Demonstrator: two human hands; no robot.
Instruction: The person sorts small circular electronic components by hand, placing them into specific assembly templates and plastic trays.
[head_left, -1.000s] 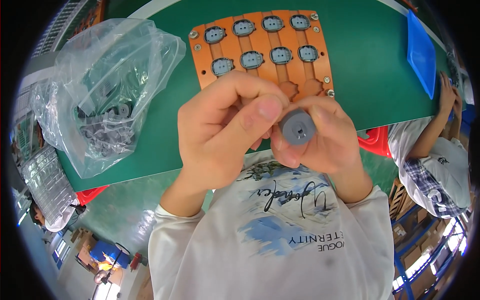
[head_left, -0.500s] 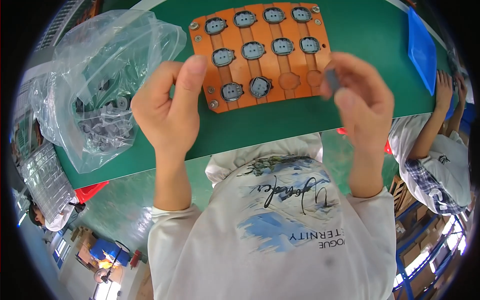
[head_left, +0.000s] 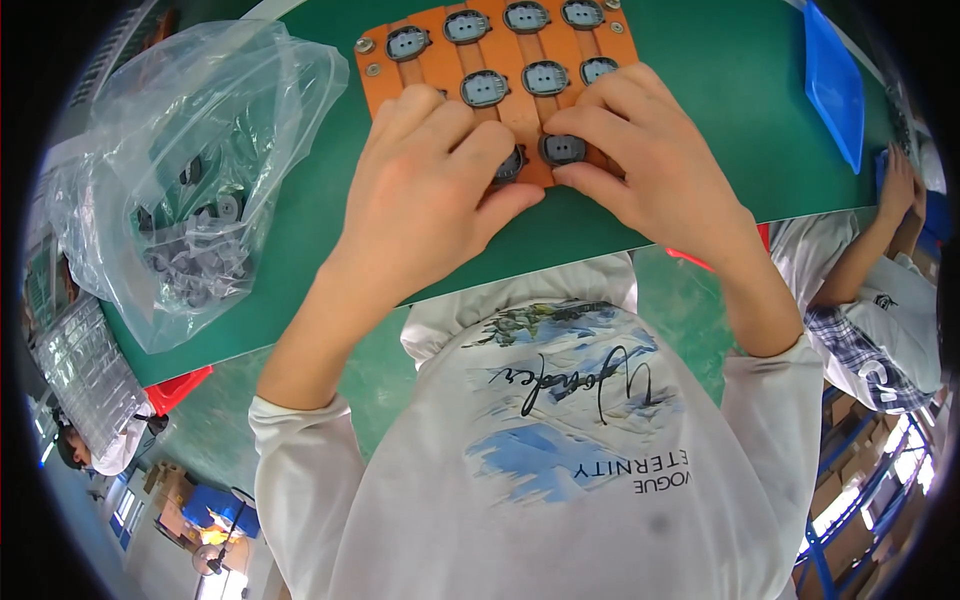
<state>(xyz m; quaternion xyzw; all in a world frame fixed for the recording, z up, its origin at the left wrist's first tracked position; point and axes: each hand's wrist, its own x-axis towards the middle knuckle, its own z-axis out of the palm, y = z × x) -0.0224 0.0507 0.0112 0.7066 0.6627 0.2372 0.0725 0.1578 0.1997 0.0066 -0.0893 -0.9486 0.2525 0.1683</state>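
An orange fixture plate [head_left: 520, 110] with rows of pockets holds several dark-rimmed grey oval parts [head_left: 466, 26]. My right hand [head_left: 655, 150] pinches a grey oval part [head_left: 563, 149] at its pocket in the near row, thumb on the near side and fingers on the far side. My left hand [head_left: 425, 185] is closed over the plate's near left portion. Its bent fingers lie on top and its thumb sits by the near edge, beside a neighbouring oval part [head_left: 509, 166] that the fingers partly cover. Other near-row pockets are hidden under my hands.
On the left of the green table [head_left: 740, 130] stands a clear plastic bag [head_left: 200, 240] of small grey and black parts. A blue tray [head_left: 836, 85] lies at the far right. Another person's hands [head_left: 900, 185] are at the right edge. Red bins show below the table edge.
My right hand has carried the grey part leftward onto a formerly vacant near-row pocket. My left hand has come right and down onto the plate. The view has shifted slightly.
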